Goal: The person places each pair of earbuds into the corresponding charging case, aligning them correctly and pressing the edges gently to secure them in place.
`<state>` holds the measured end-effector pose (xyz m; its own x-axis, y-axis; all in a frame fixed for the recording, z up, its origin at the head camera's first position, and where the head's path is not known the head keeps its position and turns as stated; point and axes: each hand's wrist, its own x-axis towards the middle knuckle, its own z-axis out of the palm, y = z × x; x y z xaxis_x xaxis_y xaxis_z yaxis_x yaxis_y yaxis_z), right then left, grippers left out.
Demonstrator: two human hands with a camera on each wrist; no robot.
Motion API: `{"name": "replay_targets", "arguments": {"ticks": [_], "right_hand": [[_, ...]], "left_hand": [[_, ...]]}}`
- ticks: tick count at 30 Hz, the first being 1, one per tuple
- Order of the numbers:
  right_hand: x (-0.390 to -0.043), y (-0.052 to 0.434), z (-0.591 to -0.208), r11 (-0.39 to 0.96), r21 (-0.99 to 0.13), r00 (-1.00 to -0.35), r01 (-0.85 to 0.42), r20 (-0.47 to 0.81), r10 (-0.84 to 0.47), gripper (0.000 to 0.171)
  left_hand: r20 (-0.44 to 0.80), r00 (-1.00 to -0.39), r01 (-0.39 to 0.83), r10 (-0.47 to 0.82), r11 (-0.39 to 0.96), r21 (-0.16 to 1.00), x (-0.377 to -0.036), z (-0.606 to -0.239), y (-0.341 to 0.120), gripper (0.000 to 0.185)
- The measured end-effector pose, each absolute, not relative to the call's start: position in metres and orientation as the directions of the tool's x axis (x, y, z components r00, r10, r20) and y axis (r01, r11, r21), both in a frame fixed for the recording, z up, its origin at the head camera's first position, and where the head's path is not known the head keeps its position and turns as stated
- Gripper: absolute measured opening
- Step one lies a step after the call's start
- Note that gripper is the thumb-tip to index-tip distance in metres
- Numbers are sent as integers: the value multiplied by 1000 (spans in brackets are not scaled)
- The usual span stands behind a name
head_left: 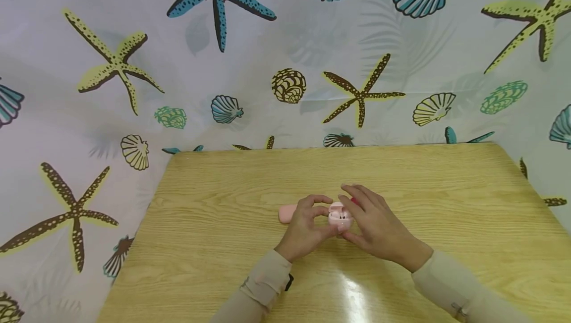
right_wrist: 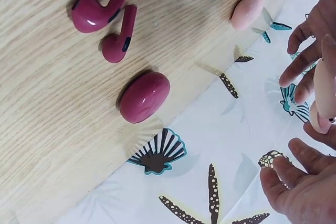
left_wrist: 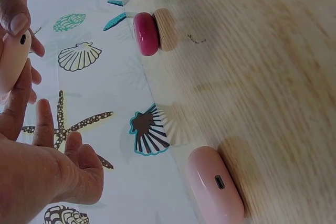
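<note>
Both hands meet above the middle of the wooden table (head_left: 223, 243) around a small pale pink earbud case (head_left: 340, 215), which looks hinged open. My left hand (head_left: 308, 229) pinches its left side with curled fingers. The case's right side and underside sit in the grip of my right hand (head_left: 376, 224). In the left wrist view the held case (left_wrist: 11, 56) sits between fingertips at the upper left. In the right wrist view it (right_wrist: 325, 93) is at the right edge. Two magenta earbuds (right_wrist: 105, 24) lie loose on the table.
A second pink closed case (head_left: 287, 213) lies just left of my hands, also seen as the pink case (left_wrist: 215, 184). Beside the earbuds lies a magenta case (right_wrist: 144, 97), which shows as a red sliver (head_left: 354, 200) behind my right hand. A seashell-print curtain (head_left: 285, 65) hangs behind the table.
</note>
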<state>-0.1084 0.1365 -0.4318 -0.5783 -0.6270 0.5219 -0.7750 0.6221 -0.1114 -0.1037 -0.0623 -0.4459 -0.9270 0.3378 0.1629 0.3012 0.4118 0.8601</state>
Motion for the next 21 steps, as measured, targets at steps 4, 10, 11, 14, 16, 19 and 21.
{"name": "replay_targets", "arguments": {"ticks": [4, 10, 11, 14, 16, 19, 21], "right_hand": [[-109, 136, -433, 615, -97, -559, -783, 545, -625, 66], [-109, 135, -433, 601, -74, -524, -795, 583, -621, 63], [-109, 135, -433, 600, -71, -519, -797, 589, -619, 64], [-108, 134, -432, 598, -63, -509, -799, 601, -616, 64], [-107, 134, -431, 595, -60, -503, -802, 604, -618, 64], [-105, 134, -430, 588, -55, -494, -807, 610, -620, 61], [-105, 134, -430, 584, -53, -488, -810, 614, -621, 60]], "left_hand": [[183, -925, 317, 334, 411, 855, -104, -447, -62, 19], [191, -921, 324, 339, 396, 859, -104, -448, -62, 20], [191, -920, 325, 342, 392, 861, -104, -448, -62, 20], [189, -919, 322, 346, 382, 866, -104, -449, -62, 21], [180, -921, 313, 345, 384, 869, -104, -448, -62, 21], [155, -928, 286, 339, 382, 879, -104, -448, -62, 22], [138, -933, 267, 333, 381, 885, -103, -448, -62, 22]]}}
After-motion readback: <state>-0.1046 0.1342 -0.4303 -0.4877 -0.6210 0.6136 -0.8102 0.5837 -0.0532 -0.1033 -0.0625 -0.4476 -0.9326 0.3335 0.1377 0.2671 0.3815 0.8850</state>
